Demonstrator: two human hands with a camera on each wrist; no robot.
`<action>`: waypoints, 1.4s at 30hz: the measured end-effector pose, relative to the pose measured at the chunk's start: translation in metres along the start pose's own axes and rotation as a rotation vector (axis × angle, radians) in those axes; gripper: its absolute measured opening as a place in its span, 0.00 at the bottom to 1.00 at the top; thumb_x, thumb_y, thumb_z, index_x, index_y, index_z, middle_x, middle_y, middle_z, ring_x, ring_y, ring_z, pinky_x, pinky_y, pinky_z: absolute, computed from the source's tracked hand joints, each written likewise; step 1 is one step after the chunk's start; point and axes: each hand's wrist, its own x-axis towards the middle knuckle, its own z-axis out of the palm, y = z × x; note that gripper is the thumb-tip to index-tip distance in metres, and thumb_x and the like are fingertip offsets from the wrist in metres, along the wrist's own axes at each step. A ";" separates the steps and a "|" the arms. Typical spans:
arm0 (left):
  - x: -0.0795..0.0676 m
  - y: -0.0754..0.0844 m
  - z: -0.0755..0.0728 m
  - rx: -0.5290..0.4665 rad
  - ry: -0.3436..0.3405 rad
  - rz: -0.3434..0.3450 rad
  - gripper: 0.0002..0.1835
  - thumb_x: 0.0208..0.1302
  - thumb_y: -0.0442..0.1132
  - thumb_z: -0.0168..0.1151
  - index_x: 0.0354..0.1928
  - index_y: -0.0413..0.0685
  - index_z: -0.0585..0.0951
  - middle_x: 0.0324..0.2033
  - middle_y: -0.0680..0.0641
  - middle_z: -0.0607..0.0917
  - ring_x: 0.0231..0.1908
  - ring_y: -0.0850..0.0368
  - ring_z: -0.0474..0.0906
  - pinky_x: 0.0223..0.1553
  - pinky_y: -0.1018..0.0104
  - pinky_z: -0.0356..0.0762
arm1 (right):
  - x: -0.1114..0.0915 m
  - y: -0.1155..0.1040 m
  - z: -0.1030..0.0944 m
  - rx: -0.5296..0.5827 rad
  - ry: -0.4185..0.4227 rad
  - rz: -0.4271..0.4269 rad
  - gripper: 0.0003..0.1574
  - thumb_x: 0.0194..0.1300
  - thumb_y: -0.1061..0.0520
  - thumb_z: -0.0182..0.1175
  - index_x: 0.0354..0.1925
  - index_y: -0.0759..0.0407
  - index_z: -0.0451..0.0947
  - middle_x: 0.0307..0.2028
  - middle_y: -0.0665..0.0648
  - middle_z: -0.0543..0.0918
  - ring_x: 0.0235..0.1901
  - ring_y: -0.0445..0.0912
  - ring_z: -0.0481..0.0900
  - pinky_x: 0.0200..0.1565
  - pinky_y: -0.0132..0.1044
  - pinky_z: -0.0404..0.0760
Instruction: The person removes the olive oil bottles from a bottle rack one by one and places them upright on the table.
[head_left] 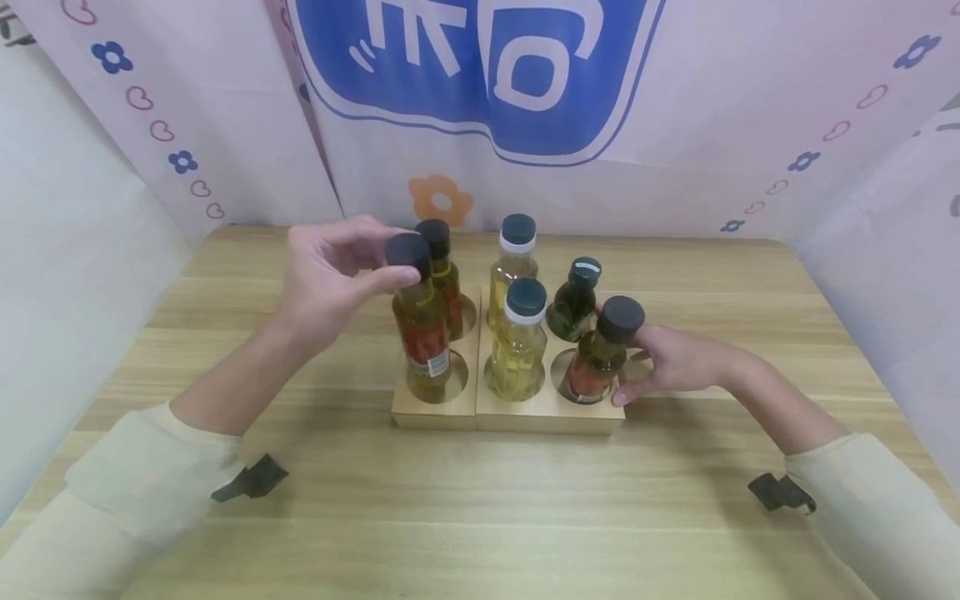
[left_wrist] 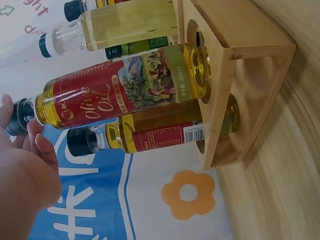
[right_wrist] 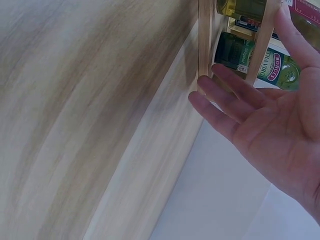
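Pinches with the left hand [head_left: 320,282] the black cap [head_left: 407,248] of a red-labelled olive oil bottle [head_left: 423,340], thumb to one side and fingers to the other. Holds it nearly upright at the front-left opening of a wooden rack [head_left: 547,423] — higher than the rear-left bottle [head_left: 452,293]; base inside the rim or just above: cannot tell. Reads "Olive Oil" and "200ml" on label, left wrist view.

Rests the right hand [head_left: 678,358] at the rack's right end, open-palmed and grasping no bottle, with thumb at the upper board and fingers long, slightly bent, near the lower board.

Note in other openings: rear clear bottle [head_left: 510,273] and front clear bottle [head_left: 517,362], both with yellow liquid, mid-rack; dark-green bottle [head_left: 572,308] at rear right; red-labelled front-right bottle [head_left: 591,373], just beside the right thumb.

Stands on a wood-grain table [head_left: 480,517], before a white backdrop [head_left: 247,125] — with blue sign [head_left: 465,108] and orange flower [head_left: 422,200].
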 end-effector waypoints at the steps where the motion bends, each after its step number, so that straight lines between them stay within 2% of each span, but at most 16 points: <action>1: 0.001 0.000 0.000 -0.001 0.006 0.006 0.13 0.48 0.21 0.78 0.37 0.38 0.91 0.28 0.46 0.88 0.26 0.59 0.80 0.31 0.70 0.82 | 0.000 0.001 0.000 0.002 0.001 0.003 0.60 0.57 0.52 0.80 0.75 0.67 0.57 0.66 0.69 0.76 0.67 0.69 0.71 0.62 0.69 0.73; 4: 0.002 0.000 0.001 -0.008 0.021 0.017 0.12 0.49 0.25 0.81 0.37 0.40 0.91 0.28 0.47 0.88 0.26 0.59 0.81 0.31 0.70 0.83 | 0.000 0.001 0.000 -0.002 0.005 -0.002 0.58 0.57 0.52 0.79 0.74 0.67 0.59 0.65 0.68 0.78 0.66 0.68 0.74 0.61 0.68 0.75; 17: 0.006 0.007 0.002 -0.059 0.070 0.006 0.12 0.52 0.20 0.74 0.37 0.40 0.90 0.29 0.45 0.88 0.24 0.59 0.82 0.29 0.70 0.84 | 0.001 0.004 -0.001 -0.005 -0.010 0.020 0.55 0.58 0.51 0.79 0.73 0.67 0.61 0.64 0.67 0.79 0.64 0.68 0.75 0.59 0.66 0.78; 21: 0.009 0.008 0.001 -0.078 0.081 0.022 0.11 0.52 0.21 0.75 0.38 0.36 0.90 0.30 0.45 0.88 0.24 0.59 0.83 0.28 0.68 0.85 | 0.000 0.003 -0.001 -0.005 -0.015 0.019 0.53 0.58 0.50 0.78 0.72 0.67 0.63 0.63 0.68 0.79 0.64 0.69 0.74 0.58 0.66 0.79; 26: 0.013 0.011 -0.002 -0.062 0.102 0.070 0.12 0.52 0.22 0.75 0.39 0.26 0.87 0.30 0.46 0.89 0.23 0.59 0.83 0.25 0.71 0.82 | -0.001 0.002 -0.001 -0.009 -0.014 0.018 0.53 0.59 0.50 0.78 0.72 0.67 0.63 0.63 0.68 0.79 0.64 0.69 0.75 0.58 0.65 0.79; 31: 0.016 0.013 -0.007 -0.067 0.123 0.082 0.11 0.52 0.20 0.73 0.40 0.25 0.87 0.30 0.45 0.90 0.22 0.60 0.82 0.21 0.74 0.77 | 0.000 0.004 0.000 -0.014 -0.015 0.024 0.51 0.59 0.50 0.78 0.71 0.67 0.64 0.62 0.66 0.80 0.64 0.67 0.75 0.59 0.64 0.79; 38: 0.020 0.015 -0.013 -0.108 0.187 0.014 0.09 0.54 0.22 0.76 0.39 0.31 0.89 0.31 0.42 0.87 0.23 0.59 0.80 0.19 0.74 0.68 | 0.000 0.004 0.000 -0.020 -0.014 0.056 0.52 0.57 0.49 0.79 0.71 0.65 0.64 0.63 0.65 0.80 0.65 0.67 0.75 0.59 0.64 0.79; 42: 0.022 0.016 -0.015 -0.089 0.222 -0.021 0.10 0.56 0.19 0.73 0.40 0.33 0.90 0.32 0.43 0.86 0.24 0.59 0.81 0.18 0.74 0.65 | 0.000 0.003 0.000 -0.022 -0.012 0.060 0.53 0.57 0.49 0.79 0.71 0.64 0.64 0.63 0.65 0.79 0.65 0.68 0.74 0.59 0.64 0.79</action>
